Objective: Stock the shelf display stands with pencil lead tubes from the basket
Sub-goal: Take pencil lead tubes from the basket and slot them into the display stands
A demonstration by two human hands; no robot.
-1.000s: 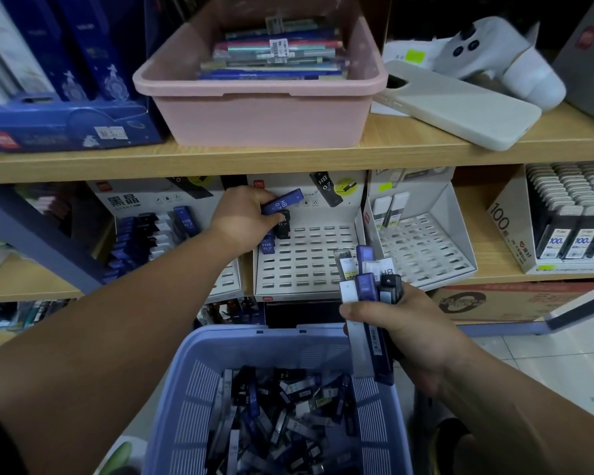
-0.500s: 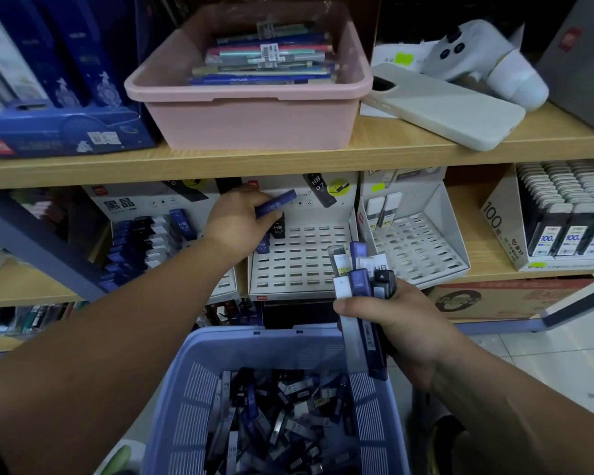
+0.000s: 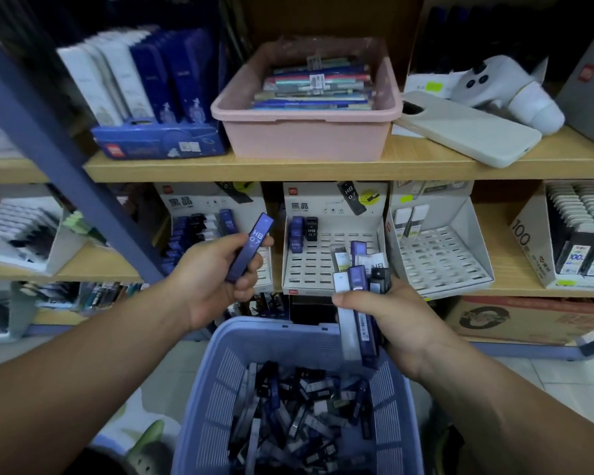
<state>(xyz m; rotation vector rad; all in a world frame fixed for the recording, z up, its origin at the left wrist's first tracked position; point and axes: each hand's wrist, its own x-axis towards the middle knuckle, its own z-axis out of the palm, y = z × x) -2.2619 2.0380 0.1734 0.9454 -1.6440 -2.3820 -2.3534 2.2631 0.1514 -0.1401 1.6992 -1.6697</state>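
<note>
My left hand (image 3: 216, 279) grips one purple lead tube (image 3: 251, 246) marked HB 0.7, tilted, in front of the gap between the left stand (image 3: 216, 200) and the middle stand (image 3: 326, 269). My right hand (image 3: 391, 317) clutches a bundle of lead tubes (image 3: 359, 303), purple, white and black, above the far right rim of the blue basket (image 3: 206, 389). The basket is full of loose tubes (image 3: 288, 413). Two tubes (image 3: 304, 233), purple and black, stand at the back left of the middle stand. The left stand holds several tubes.
A third white stand (image 3: 439, 255) on the right holds two pale tubes. A box of black erasers (image 3: 583, 241) sits further right. On the upper shelf (image 3: 288, 169) rest a pink tub (image 3: 306, 132), a blue box, a phone case and a white device. A blue post (image 3: 48, 132) slants at left.
My left hand has drawn back from the middle stand toward me, still gripping the purple tube, now turned label-up. The view has tilted up slightly. My right hand keeps its bundle.
</note>
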